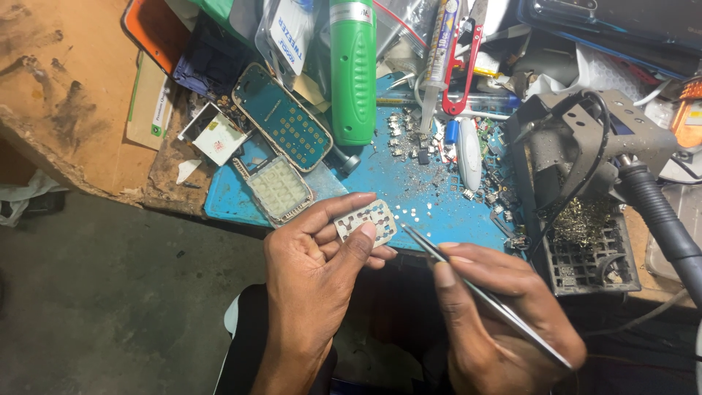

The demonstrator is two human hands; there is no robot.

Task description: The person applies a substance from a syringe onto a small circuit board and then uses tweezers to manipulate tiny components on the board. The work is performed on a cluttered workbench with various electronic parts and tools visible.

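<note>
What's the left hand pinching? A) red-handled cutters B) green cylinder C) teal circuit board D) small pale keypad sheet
D: the left hand pinches the small pale keypad sheet between thumb and fingers, while the right hand points tweezers at its edge.

Two hands are showing, a left hand (311, 278) and a right hand (504, 322). One keypad membrane (365, 221), one pair of tweezers (482, 296), one green circuit board (282, 117), one grey keypad frame (278, 189), one green cylinder (352, 69) and one syringe (437, 62) are lying about.
</note>
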